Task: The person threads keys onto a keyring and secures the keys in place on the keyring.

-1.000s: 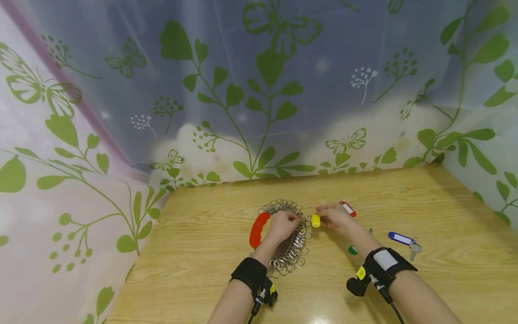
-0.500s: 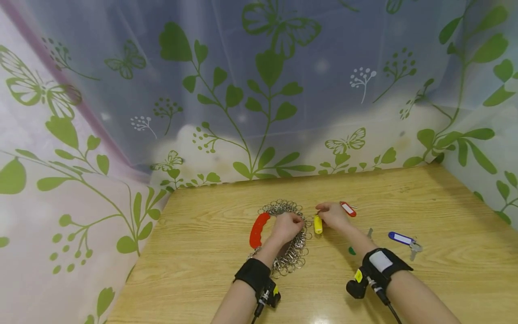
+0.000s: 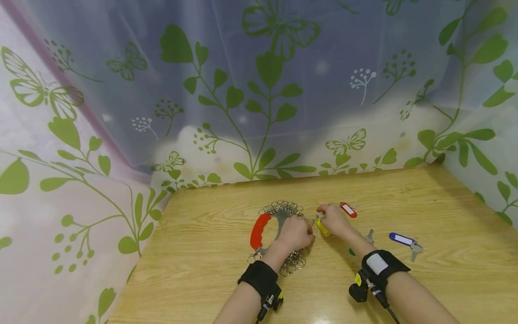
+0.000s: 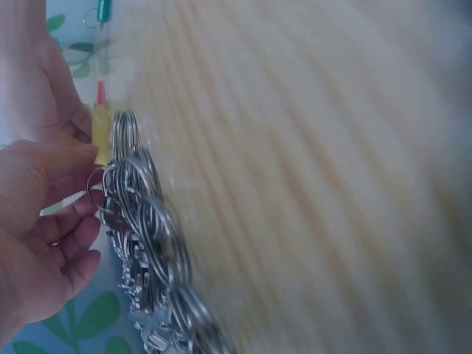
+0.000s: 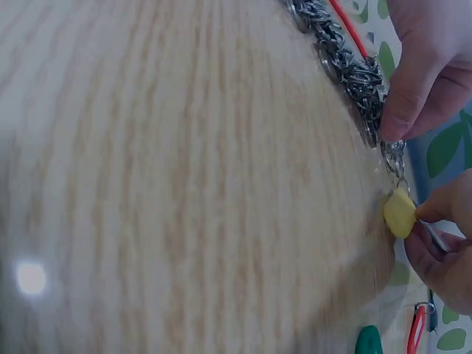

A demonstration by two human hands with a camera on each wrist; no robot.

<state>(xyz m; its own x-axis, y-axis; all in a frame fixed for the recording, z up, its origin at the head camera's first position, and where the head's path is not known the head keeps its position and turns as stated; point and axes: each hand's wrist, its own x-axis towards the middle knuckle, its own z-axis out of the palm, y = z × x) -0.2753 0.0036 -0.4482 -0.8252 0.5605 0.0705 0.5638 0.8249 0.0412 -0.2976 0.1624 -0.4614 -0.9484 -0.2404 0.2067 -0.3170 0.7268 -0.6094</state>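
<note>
wood-grain table (image 3: pixel 194 252), pale yellow, a bright glare spot near its front edge. printed cloth (image 3: pixel 226 103) behind it and on both sides: blue-violet at the back, whitish low down and at the left, with green leaves and butterflies.

on the table, about the middle: a bunch of metal rings (image 3: pixel 292 263) round a hoop with a red handle (image 3: pixel 259 231). left hand (image 3: pixel 297 233) over the bunch's right side, thumb and fingers pinching 1 small ring (image 4: pixel 94 193). right hand (image 3: pixel 335 219) just beside, fingertips pinching a key (image 5: pixel 435 236) with its yellow tag (image 3: pixel 322 228), next to the end ring; cannot tell if joined.

3 more tags lie to the right: red tag (image 3: pixel 349 209), green tag (image 3: pixel 351 252) partly hidden by the right arm, blue tag (image 3: pixel 401 239) farthest out.
</note>
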